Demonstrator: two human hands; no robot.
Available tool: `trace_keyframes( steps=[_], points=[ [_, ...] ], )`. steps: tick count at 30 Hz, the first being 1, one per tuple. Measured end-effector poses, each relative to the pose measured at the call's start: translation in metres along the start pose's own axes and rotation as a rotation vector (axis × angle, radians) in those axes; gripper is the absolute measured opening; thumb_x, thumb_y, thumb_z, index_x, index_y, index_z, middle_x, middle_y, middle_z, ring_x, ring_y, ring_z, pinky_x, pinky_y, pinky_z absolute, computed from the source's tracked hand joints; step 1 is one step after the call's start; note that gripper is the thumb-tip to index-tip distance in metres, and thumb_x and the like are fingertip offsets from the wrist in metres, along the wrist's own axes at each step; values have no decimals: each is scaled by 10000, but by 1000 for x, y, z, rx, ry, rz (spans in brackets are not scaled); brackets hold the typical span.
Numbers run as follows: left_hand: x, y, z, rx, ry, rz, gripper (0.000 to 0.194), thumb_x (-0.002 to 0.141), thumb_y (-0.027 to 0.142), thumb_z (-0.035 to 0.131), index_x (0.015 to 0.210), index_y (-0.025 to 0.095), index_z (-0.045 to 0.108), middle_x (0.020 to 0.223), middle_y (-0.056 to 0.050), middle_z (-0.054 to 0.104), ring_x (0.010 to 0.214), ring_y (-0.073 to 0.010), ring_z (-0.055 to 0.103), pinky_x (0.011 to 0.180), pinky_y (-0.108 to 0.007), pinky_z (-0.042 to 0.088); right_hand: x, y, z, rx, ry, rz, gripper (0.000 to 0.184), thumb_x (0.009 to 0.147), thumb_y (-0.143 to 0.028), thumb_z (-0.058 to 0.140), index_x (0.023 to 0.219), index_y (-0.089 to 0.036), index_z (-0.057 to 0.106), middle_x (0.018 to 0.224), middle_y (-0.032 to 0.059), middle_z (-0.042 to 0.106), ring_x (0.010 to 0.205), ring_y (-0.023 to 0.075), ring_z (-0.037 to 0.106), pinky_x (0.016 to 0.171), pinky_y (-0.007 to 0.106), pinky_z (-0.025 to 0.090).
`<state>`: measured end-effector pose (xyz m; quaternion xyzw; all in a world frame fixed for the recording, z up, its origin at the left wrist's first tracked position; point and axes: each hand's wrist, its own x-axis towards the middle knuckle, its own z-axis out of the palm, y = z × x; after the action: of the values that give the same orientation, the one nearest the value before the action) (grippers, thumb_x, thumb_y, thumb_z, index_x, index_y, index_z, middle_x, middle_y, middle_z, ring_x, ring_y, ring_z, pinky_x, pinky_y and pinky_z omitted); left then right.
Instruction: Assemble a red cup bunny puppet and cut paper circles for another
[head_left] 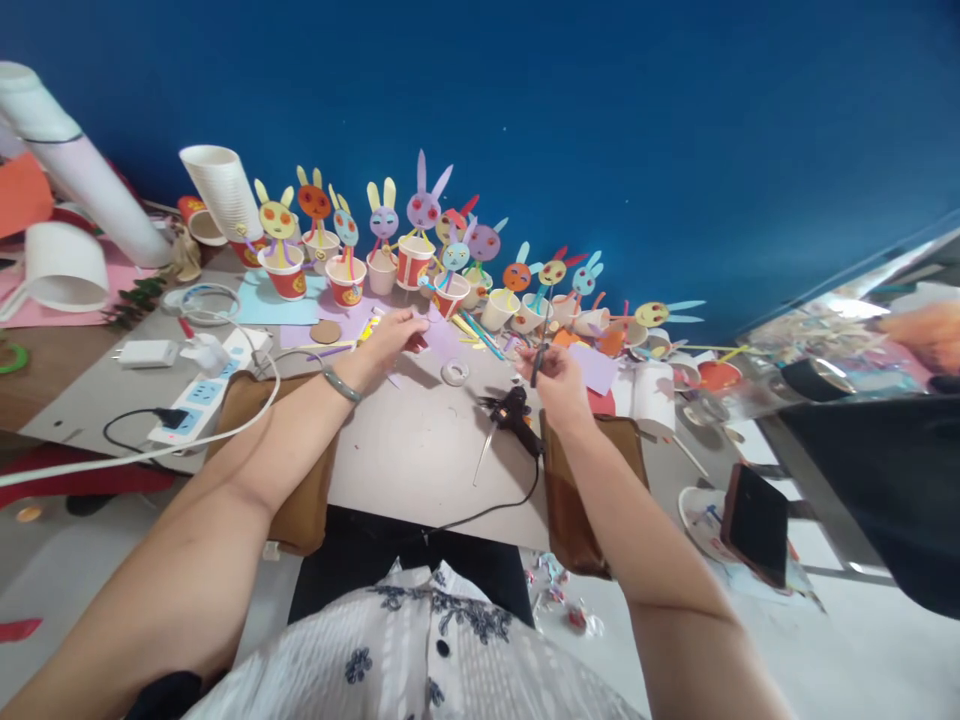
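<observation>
My left hand (391, 338) is closed in a pinch on a small piece of purple paper (435, 318); its fingertips are partly hidden. A pair of scissors (538, 366) is gripped in my right hand (559, 378), its dark handles round my fingers and the blades pointing up and away. Between and below the hands, a black glue gun (517, 412) lies on the table beside my right wrist. A roll of clear tape (454, 372) sits in the middle. Purple sheets lie under and around my left hand.
Several paper cups with rabbit-faced figures (424, 210) line the blue wall. A white power strip (202, 395) with cables stands at the left. A stack of white cups (221, 190) leans behind it. At the right are a white cup (654, 397) and a phone (756, 525).
</observation>
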<state>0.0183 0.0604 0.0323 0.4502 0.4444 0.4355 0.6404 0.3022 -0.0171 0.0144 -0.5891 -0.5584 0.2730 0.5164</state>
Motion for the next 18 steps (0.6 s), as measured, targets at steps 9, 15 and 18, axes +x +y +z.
trace_keyframes(
  steps=[9,15,18],
  points=[
    [-20,-2,5,305,-405,118,129,798,201,694,745,163,583,636,29,607,552,-88,602,543,-199,455,-38,-26,62,140,-122,100,519,633,-495,914,827,-256,497,937,42,738,802,187,668,789,369,564],
    [-28,-2,12,297,-517,152,158,826,239,723,763,167,596,619,31,586,556,-92,571,545,-217,445,-44,-10,65,253,-174,126,542,616,-447,942,768,-261,457,851,6,722,751,178,667,732,348,575],
    [-27,-5,13,333,-523,189,148,821,208,705,736,169,591,616,37,570,546,-76,539,515,-199,413,-44,-8,65,305,-164,142,533,611,-436,948,755,-258,467,809,-11,698,723,169,660,736,354,590]
  ],
)
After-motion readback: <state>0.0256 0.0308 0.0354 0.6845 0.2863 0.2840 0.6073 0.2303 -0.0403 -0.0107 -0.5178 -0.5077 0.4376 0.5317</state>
